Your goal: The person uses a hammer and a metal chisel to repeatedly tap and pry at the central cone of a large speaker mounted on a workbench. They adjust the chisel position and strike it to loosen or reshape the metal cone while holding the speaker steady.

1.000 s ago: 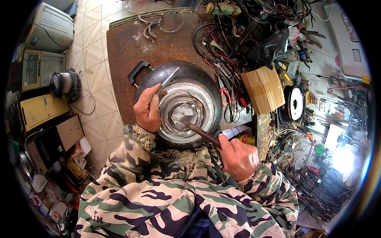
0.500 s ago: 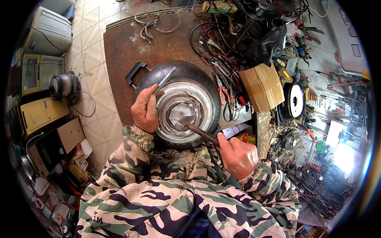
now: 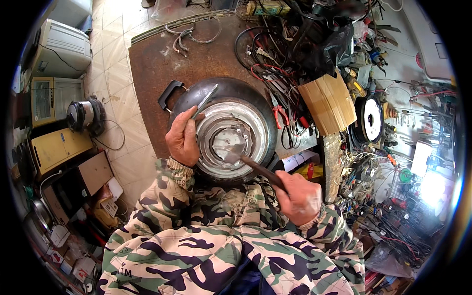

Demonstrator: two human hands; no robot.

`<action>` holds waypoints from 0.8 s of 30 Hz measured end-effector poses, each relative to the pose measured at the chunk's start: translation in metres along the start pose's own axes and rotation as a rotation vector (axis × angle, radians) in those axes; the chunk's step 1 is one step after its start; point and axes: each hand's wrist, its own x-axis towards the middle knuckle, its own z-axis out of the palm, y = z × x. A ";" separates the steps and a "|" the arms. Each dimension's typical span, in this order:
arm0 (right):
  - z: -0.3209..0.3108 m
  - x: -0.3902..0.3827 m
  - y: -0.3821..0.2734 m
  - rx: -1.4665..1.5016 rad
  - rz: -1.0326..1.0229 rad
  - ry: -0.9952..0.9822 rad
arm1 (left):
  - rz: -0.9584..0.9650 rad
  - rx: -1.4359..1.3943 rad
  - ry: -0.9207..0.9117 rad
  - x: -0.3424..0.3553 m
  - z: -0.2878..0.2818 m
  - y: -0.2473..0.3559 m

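In front of me a round dark pot (image 3: pixel 196 96) with a side handle (image 3: pixel 171 93) lies with its grey metal underside up, showing concentric rings (image 3: pixel 263 130) and a recessed disc in the middle. My left hand (image 3: pixel 183 140) is closed round a flat, pointed metal tool that looks like a chisel (image 3: pixel 207 98); it rests at the pot's left side with the tip pointing away from me. My right hand (image 3: pixel 300 196) grips the wooden handle of a hammer (image 3: pixel 263 172). The hammer's head, smeared by motion, is over the central disc; I cannot tell whether it touches.
The pot sits on a rusty brown tabletop (image 3: pixel 152 64) with a grey cable loop (image 3: pixel 182 39) at its far side. To the right are red-handled pliers (image 3: pixel 280 117), tangled cables, a cardboard piece (image 3: pixel 327 104) and a spool (image 3: pixel 372 119). A cooker (image 3: pixel 81 115) stands at the left.
My right hand and the hammer have shifted slightly right and toward me. The left hand keeps its grip on the chisel-like tool. The whole view has shifted a little.
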 end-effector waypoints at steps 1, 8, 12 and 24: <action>0.004 -0.009 0.001 0.123 0.063 0.074 | -0.015 -0.003 -0.002 0.000 0.000 0.000; 0.069 -0.062 0.000 0.704 0.582 0.589 | -0.116 -0.012 -0.090 0.015 -0.009 0.020; 0.100 -0.060 -0.012 0.968 0.678 0.433 | -0.083 0.052 -0.259 0.044 -0.006 0.053; 0.125 -0.049 -0.039 0.723 0.542 0.438 | 0.127 0.496 -0.714 0.056 0.058 0.052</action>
